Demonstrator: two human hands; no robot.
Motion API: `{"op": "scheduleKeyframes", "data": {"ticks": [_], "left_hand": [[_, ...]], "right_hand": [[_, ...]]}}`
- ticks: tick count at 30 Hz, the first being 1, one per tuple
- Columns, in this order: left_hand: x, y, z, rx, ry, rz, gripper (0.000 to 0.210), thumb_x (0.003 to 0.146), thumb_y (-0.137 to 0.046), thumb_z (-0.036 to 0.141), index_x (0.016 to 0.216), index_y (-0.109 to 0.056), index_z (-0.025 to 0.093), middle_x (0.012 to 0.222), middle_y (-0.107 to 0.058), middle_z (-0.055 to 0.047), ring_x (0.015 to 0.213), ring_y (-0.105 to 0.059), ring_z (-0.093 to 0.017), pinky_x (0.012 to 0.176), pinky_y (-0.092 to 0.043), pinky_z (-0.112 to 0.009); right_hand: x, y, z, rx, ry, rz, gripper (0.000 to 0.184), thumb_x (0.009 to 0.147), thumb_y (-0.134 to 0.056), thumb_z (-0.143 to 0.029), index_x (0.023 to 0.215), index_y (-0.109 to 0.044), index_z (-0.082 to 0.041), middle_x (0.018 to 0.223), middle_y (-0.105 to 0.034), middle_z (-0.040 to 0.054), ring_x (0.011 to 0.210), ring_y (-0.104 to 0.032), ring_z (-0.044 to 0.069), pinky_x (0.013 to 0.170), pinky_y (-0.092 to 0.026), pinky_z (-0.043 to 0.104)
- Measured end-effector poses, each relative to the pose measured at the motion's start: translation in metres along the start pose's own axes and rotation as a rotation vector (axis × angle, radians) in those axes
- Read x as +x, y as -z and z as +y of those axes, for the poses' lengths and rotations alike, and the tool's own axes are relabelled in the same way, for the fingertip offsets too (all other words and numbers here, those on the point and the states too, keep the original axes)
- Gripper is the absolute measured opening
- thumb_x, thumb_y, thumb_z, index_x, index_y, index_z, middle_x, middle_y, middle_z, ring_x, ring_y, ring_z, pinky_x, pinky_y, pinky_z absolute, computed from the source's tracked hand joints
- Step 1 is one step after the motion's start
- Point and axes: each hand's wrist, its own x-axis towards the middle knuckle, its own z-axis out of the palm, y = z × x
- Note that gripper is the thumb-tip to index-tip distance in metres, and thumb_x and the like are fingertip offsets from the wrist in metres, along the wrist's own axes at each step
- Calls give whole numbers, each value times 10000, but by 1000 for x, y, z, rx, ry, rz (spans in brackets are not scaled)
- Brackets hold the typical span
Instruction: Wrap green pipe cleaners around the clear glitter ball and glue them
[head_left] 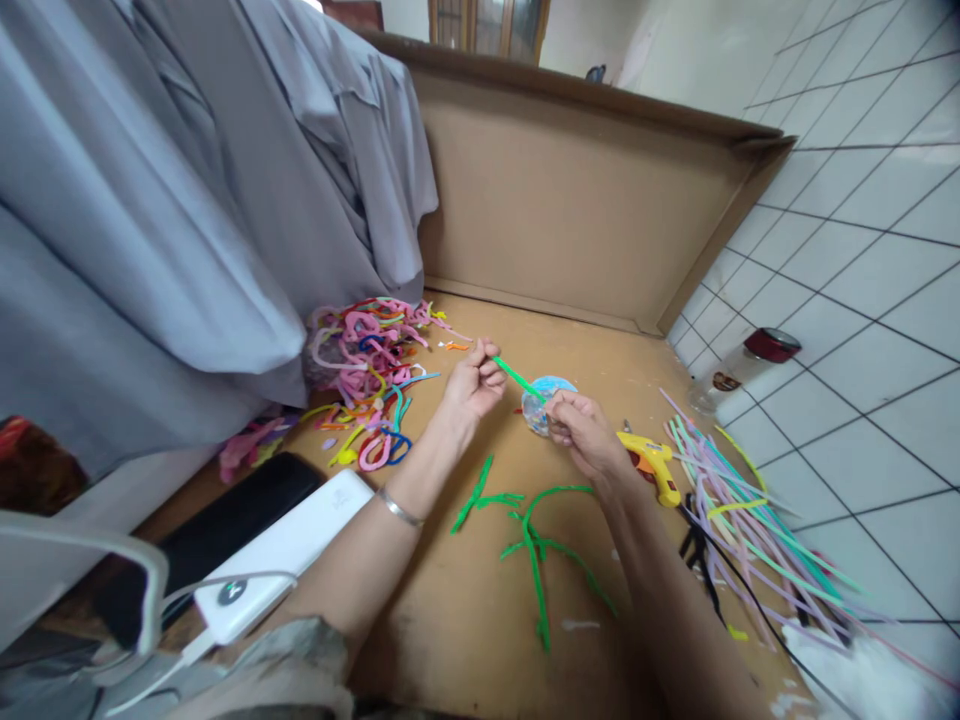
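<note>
Two hands [476, 380] [581, 430], fingers [491, 378] gripping a green strip [517, 378], clear container [533, 412] partly hidden, glue gun [655, 463] nearby

Left hand [478, 380] and right hand [581, 428]: both bare, short nails. Left wrist has a plain silver bangle [400, 507], narrow, shiny band. Grey-olive sleeve [300, 650] bunched near left elbow, creased, slightly blurred. Right forearm [645, 560] bare.

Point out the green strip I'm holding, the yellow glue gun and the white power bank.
Green strip [519, 379], head view: its middle stretch.
Yellow glue gun [660, 466], head view: its body.
White power bank [292, 538], head view: its flat top.
</note>
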Motion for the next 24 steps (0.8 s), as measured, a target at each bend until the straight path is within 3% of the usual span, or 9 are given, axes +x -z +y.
{"op": "scheduleKeyframes", "data": {"ticks": [6, 12, 17, 24], "left_hand": [[-2, -3, -4, 52, -139, -51, 121, 896, -636, 258, 862, -631, 141, 688, -629, 24, 450, -435, 0, 432, -359, -114], [0, 1, -3, 130, -168, -165, 237, 890, -633, 246, 1110, -670, 165, 821, -699, -22, 553, -537, -25, 552, -455, -133], [4, 9, -1, 170, -176, -233, 285, 852, -679, 226, 1131, -675, 169, 753, -646, 8, 575, -560, -30, 574, -463, -136], [6, 17, 0, 223, -165, -312, 378, 788, -755, 299, 1142, -689, 182, 906, -700, -37, 601, -555, -38, 551, -430, -152]], "right_hand": [[0, 8, -6, 105, -83, -87, 288, 577, -687, -249, 504, -412, -198, 437, -304, -107, 396, -225, 13, 375, -148, 142], [2, 17, -7, 164, -106, -150, 336, 611, -668, -216, 481, -359, -202, 446, -253, -110, 398, -230, 17, 372, -175, 140], [3, 19, -7, 193, -134, -161, 330, 615, -664, -216, 464, -371, -197, 435, -262, -105, 388, -224, 18, 359, -190, 146], [5, 27, -7, 197, -162, -207, 341, 694, -627, -199, 469, -371, -194, 428, -272, -94, 390, -228, 31, 355, -243, 152]]}}
